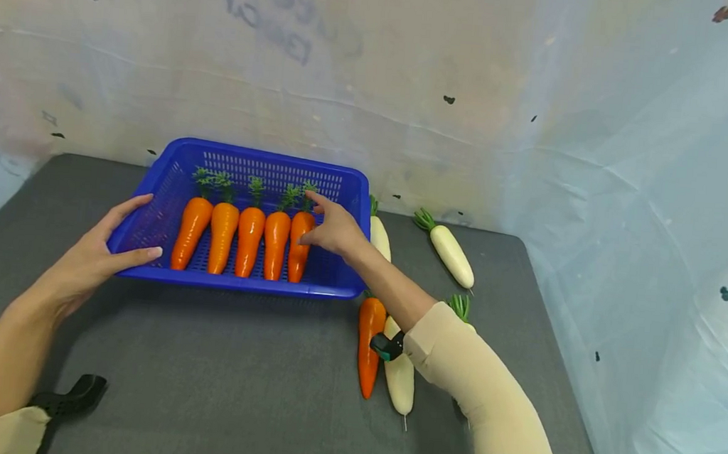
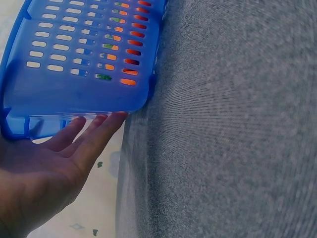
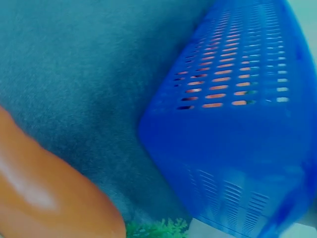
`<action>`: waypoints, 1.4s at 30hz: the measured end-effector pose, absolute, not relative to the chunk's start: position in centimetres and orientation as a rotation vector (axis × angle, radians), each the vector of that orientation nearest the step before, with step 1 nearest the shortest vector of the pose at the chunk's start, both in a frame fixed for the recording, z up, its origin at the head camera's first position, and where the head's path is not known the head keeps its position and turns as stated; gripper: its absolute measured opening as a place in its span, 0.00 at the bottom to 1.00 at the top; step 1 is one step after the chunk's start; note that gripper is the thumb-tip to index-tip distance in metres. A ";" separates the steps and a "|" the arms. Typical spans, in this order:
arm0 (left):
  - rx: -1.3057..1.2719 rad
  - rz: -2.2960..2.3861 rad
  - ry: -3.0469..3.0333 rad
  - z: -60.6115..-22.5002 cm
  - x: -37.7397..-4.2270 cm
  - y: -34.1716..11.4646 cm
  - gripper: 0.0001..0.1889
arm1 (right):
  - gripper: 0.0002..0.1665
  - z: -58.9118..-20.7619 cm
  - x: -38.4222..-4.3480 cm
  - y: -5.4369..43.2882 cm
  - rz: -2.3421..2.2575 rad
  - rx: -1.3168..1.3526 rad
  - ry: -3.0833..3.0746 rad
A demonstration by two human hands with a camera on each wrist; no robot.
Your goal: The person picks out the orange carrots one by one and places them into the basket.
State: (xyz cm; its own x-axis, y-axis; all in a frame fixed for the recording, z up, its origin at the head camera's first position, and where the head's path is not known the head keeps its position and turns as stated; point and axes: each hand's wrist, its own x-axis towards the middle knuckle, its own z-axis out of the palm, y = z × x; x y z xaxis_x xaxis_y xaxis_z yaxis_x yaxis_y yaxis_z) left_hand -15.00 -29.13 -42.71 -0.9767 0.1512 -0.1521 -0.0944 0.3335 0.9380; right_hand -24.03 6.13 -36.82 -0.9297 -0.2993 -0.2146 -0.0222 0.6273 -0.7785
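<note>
A blue plastic basket (image 1: 237, 283) holds several orange carrots (image 1: 223, 237) lying side by side, leafy tops toward the back. My left hand (image 1: 102, 253) grips the basket's left end, with the thumb over the front corner. In the left wrist view, the fingers (image 2: 94, 136) of that hand lie against the outside of the basket wall (image 2: 74, 94). Over the rightmost carrot (image 1: 297, 264) in the basket, my right hand (image 1: 336, 228) has its thumb and index finger spread apart, the thumb at the carrot's upper part. The right wrist view does not show the hand.
Right of the basket, a loose carrot (image 1: 369, 345) lies beside a white radish (image 1: 400, 379) on the dark grey table (image 1: 229, 387). Another white radish (image 1: 453, 255) lies farther back, and others are partly hidden by my right arm. Pale sheeting (image 1: 347, 112) hangs behind the table.
</note>
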 end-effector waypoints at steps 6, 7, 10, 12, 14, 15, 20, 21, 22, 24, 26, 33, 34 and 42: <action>0.064 1.704 2.389 -42.8 -15.0 -29.2 0.44 | 0.53 -35.5 -23.1 7.5 -1.390 -0.299 2.409; 0.064 1.705 2.389 -42.8 -15.0 -29.2 0.44 | 0.52 -35.4 -23.0 7.7 -1.414 -0.315 2.391; 0.070 1.708 2.389 -42.8 -15.0 -29.2 0.45 | 0.50 -35.1 -22.3 8.6 -1.480 -0.355 2.336; 0.070 1.706 2.388 -42.8 -15.0 -29.2 0.45 | 0.48 -35.0 -21.8 9.2 -1.512 -0.388 2.313; 0.072 1.704 2.389 -42.8 -15.0 -29.2 0.45 | 0.46 -34.9 -21.3 9.8 -1.543 -0.417 2.288; 0.073 1.703 2.390 -42.8 -15.0 -29.1 0.45 | 0.46 -34.9 -21.0 10.1 -1.555 -0.434 2.280; 0.076 1.713 2.381 -42.8 -14.9 -29.1 0.45 | 0.41 -34.6 -19.3 11.6 -1.650 -0.495 2.239; 0.075 1.714 2.380 -42.8 -14.9 -29.1 0.45 | 0.40 -34.6 -18.9 11.9 -1.675 -0.502 2.229; 0.073 1.715 2.379 -42.8 -14.9 -29.1 0.44 | 0.39 -34.5 -18.6 12.1 -1.696 -0.507 2.225; 0.068 1.714 2.379 -42.8 -14.9 -29.1 0.44 | 0.37 -34.4 -17.9 12.6 -1.727 -0.502 2.222; 0.064 1.711 2.383 -42.8 -15.0 -29.1 0.45 | 0.35 -34.2 -17.2 13.1 -1.744 -0.496 2.225; 0.063 1.713 2.379 -42.6 -14.9 -28.9 0.44 | 0.32 -34.3 -15.1 14.9 -1.762 -0.473 2.263; 0.062 1.715 2.379 -42.6 -14.9 -28.9 0.44 | 0.32 -34.3 -14.9 15.2 -1.760 -0.483 2.265; 0.078 1.715 2.389 -42.8 -15.0 -29.1 0.44 | 0.32 -36.0 -12.5 17.6 -1.753 -0.507 2.296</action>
